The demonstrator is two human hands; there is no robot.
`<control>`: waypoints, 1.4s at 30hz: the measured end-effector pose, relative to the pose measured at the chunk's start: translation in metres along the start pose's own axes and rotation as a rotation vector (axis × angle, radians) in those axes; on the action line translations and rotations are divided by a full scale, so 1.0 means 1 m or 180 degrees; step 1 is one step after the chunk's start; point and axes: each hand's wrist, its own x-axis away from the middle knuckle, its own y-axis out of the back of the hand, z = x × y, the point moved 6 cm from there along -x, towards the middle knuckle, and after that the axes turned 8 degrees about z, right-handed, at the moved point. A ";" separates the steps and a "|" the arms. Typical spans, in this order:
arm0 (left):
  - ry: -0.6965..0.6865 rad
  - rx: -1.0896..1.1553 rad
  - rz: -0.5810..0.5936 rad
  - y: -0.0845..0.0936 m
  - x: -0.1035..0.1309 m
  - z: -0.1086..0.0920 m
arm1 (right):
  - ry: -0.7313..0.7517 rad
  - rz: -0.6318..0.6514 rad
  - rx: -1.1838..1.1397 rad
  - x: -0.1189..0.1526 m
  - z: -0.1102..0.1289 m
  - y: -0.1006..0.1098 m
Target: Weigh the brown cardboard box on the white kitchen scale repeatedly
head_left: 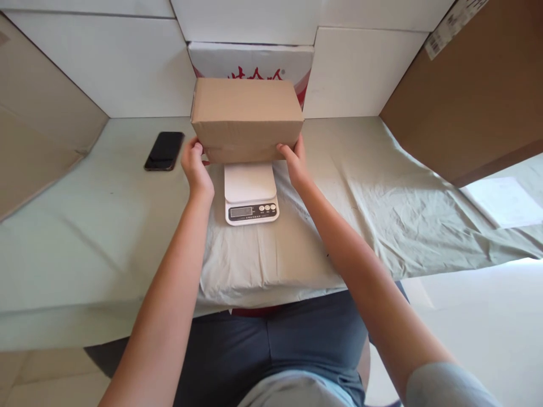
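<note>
A closed brown cardboard box (248, 127) is held between my two hands, over the rear part of a white digital scale (250, 183). My left hand (197, 164) grips the box's lower left corner. At the lower right corner, my right hand (294, 158) holds it with the thumb on the front face. The box hides the back of the scale's platform, and whether the two touch cannot be made out. The scale's display and buttons face me, and no digits are readable.
A black phone (164, 151) lies left of the scale on the pale green cloth (127, 237). Large brown cartons stand at the left (42, 113) and right (475, 90). White boxes (250, 20) line the back. A white sheet (504, 200) lies at the right.
</note>
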 end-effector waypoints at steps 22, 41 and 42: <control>-0.0121 -0.0073 0.0018 0.004 -0.002 0.020 | -0.0116 -0.0065 -0.0087 0.003 -0.006 -0.006; -0.0135 -0.0050 0.0006 0.002 -0.002 0.009 | -0.0188 -0.0062 0.0000 0.003 -0.002 -0.006; -0.0116 -0.0074 0.0016 0.001 -0.001 0.008 | -0.0193 -0.0061 0.0013 0.003 -0.002 -0.006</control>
